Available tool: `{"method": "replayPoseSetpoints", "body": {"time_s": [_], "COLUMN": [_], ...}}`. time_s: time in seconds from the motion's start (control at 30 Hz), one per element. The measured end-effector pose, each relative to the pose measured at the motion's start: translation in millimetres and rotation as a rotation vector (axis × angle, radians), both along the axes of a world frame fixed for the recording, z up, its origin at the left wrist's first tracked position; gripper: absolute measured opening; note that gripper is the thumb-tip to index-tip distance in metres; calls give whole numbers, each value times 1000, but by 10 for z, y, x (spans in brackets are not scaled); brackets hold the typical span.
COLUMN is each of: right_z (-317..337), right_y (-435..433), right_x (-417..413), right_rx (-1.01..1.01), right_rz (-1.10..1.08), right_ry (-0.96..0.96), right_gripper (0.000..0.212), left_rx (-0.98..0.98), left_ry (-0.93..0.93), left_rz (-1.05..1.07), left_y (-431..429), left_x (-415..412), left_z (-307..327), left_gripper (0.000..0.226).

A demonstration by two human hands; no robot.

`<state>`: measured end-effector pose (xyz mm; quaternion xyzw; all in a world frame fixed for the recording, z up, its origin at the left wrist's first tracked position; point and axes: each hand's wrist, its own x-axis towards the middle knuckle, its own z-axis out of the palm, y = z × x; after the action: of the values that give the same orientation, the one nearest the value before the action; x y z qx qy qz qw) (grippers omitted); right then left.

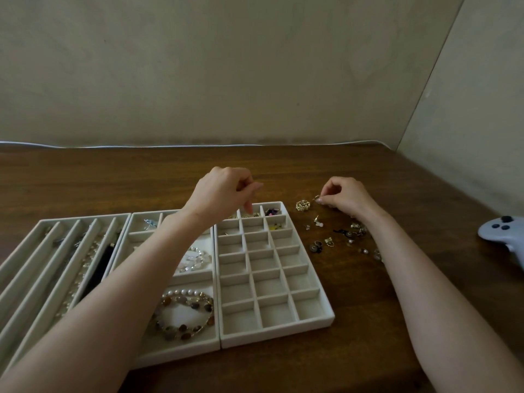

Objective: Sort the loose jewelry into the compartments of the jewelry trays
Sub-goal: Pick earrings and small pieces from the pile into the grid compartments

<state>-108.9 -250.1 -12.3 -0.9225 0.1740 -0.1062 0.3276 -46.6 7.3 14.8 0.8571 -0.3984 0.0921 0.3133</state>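
Note:
My left hand hovers over the back row of the white grid tray, fingers curled, one fingertip pointing down into a back compartment holding gold pieces. I see nothing between its fingers. My right hand rests on the table to the right of the tray and pinches a small gold piece. Loose jewelry lies scattered under and in front of that hand. A round gold brooch sits just left of the pinched piece.
A middle tray holds bead and pearl bracelets. A left tray with long slots holds necklaces. A grey game controller lies at the right edge of the wooden table. Walls stand behind and to the right.

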Motion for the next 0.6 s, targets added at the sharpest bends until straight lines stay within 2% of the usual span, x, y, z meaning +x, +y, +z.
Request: {"method": "replayPoseSetpoints", "body": {"time_s": [0.17, 0.3, 0.47, 0.6], "right_z": [42, 166, 181, 185], "right_y": [59, 274, 721, 791], "right_x": [-45, -81, -63, -89], "right_rx": [160, 379, 320, 332], "right_rz": [-14, 140, 340, 367], "right_ry": [-136, -190, -136, -130], "right_gripper": [5, 2, 1, 5], "left_rx": [-47, -62, -62, -83], "left_ry": [91, 156, 201, 187], "left_rz": [-31, -81, -114, -104], "left_y": [-29, -65, -97, -84], "left_x": [-35, -61, -106, -107], "left_z": [8, -3, -14, -7], "left_gripper": [21, 10, 22, 11]}}
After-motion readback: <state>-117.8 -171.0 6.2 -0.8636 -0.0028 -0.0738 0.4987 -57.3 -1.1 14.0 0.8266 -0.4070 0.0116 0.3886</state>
